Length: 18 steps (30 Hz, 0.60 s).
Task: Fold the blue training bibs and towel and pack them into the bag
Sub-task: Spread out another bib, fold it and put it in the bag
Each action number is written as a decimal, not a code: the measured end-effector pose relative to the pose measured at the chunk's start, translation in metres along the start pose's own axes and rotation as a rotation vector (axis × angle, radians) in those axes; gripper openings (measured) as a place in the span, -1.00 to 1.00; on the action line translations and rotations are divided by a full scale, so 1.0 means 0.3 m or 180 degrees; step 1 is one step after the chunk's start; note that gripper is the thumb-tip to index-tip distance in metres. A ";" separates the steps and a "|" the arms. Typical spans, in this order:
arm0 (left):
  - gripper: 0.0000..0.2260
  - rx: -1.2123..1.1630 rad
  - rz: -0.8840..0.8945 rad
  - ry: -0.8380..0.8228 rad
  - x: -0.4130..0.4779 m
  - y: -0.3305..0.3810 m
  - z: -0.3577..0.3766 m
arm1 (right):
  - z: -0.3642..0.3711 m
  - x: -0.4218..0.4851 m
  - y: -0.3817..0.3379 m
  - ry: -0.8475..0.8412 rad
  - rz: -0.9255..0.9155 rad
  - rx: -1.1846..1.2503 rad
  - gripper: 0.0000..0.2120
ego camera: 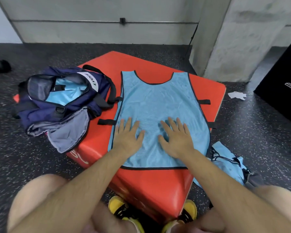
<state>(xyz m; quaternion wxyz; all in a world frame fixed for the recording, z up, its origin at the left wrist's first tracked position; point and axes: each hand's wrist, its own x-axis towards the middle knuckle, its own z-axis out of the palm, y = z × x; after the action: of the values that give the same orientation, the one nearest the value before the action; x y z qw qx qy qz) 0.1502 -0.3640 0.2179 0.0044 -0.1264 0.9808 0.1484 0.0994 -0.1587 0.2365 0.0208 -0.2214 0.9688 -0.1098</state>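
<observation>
On the red pad (151, 185): your blue bib (158, 98) lies flat, neckline away from you.
Bag (40, 111): open beside it, left, blue cloth inside.
Hands: left hand (126, 137) and right hand (176, 138) press the bib, fingers straight, slightly spread.
Risk: slick mesh may slide as you fold.
Unclear: grey cloth (69, 132) by bag, towel or flap.

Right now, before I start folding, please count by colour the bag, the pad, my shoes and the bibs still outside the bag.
Navy bag: 1
Light blue bibs outside it: 2, the flat bib and the crumpled bib
Red pad: 1
Yellow shoes: 2
Total: 6
</observation>
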 end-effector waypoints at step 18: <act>-0.49 -0.0533 -0.0170 0.0162 0.325 -0.023 -0.062 | 0.075 0.332 -0.236 -0.0033 -0.0189 0.0188 -0.47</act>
<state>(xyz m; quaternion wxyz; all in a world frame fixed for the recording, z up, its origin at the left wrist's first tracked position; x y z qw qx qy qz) 0.0581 -0.3998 0.2292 -0.0272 -0.1561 0.9610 0.2265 0.0416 -0.2687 0.2311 0.0291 -0.2500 0.9580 -0.1378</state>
